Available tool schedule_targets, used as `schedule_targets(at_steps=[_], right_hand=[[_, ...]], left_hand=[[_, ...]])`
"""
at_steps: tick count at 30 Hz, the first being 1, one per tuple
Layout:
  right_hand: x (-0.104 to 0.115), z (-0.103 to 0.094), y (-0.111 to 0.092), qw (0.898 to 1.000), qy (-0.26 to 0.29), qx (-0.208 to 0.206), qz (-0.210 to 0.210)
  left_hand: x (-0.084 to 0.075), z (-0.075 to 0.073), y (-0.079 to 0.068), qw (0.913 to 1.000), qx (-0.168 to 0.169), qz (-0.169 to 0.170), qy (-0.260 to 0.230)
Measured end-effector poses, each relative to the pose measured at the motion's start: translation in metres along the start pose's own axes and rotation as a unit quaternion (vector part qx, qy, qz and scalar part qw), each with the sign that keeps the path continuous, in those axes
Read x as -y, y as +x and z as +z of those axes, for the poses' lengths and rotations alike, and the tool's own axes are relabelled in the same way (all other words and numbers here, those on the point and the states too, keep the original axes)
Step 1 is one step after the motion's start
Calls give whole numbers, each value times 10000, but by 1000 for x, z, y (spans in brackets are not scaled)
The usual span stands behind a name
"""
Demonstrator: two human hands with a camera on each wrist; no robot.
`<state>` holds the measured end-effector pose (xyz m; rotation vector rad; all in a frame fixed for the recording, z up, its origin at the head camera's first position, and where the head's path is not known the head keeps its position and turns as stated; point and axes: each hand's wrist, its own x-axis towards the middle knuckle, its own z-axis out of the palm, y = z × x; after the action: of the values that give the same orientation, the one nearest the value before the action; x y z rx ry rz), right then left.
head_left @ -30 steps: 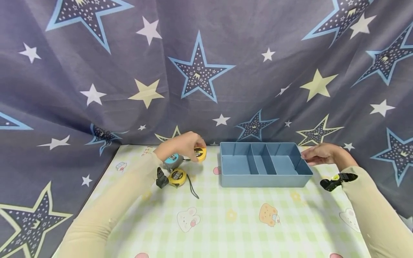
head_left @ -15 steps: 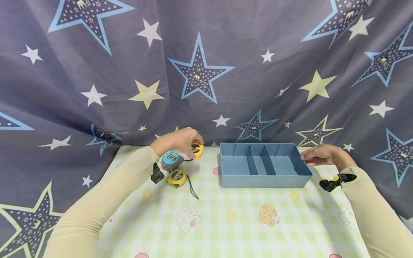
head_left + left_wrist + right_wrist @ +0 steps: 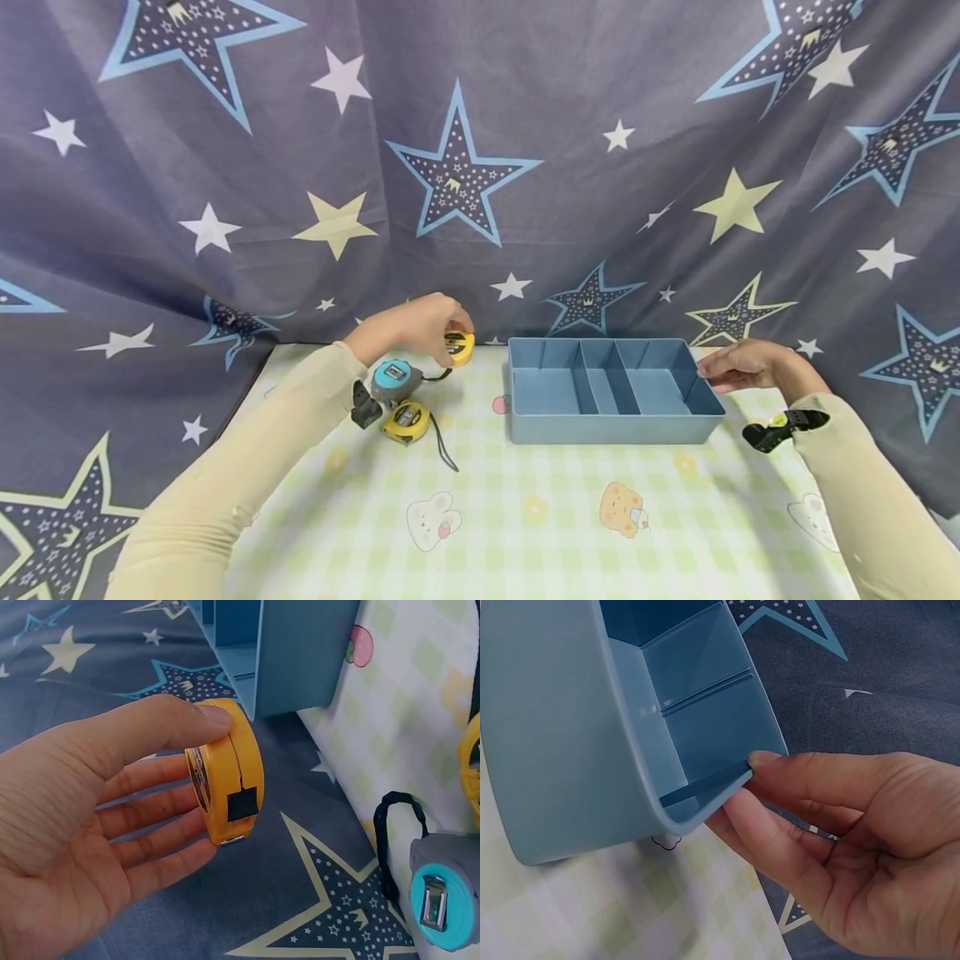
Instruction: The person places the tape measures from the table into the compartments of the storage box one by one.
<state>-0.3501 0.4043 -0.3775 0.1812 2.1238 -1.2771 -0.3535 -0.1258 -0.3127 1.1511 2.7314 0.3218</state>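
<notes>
My left hand (image 3: 420,327) pinches a yellow tape measure (image 3: 461,350) near the back edge of the table, left of the box. In the left wrist view the thumb lies on the curved edge of this tape measure (image 3: 244,761) and the fingertips are at its far side. My right hand (image 3: 744,365) grips the right end wall of a blue divided box (image 3: 615,429). The right wrist view shows the thumb (image 3: 769,759) at the box rim and the fingers outside and below it.
Below the left hand lie a grey and turquoise tape measure (image 3: 395,381) and another yellow tape measure (image 3: 407,422) with a dark wrist cord (image 3: 444,450). A star-print curtain (image 3: 465,275) hangs right behind the table. Two dividers part the box into three compartments.
My left hand has shifted slightly left and back with the yellow tape measure, uncovering more of the turquoise one. The right hand stays on the box. The head view has tilted slightly.
</notes>
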Motion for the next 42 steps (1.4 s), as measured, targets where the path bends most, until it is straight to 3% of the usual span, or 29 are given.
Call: schedule_targets(at_steps=[18,31,42], right_hand=[[-3,0,0,10000,15,23,-49],[-4,3,0,9999,139,-63,-58],[-5,2,0,9999,20,-79,-110]], left_hand=[[-11,-7,5,9992,157,5,-359],[-14,-9,7,9985,118,-58,-526],[-17,-8,11,9984,-16,103,-551]])
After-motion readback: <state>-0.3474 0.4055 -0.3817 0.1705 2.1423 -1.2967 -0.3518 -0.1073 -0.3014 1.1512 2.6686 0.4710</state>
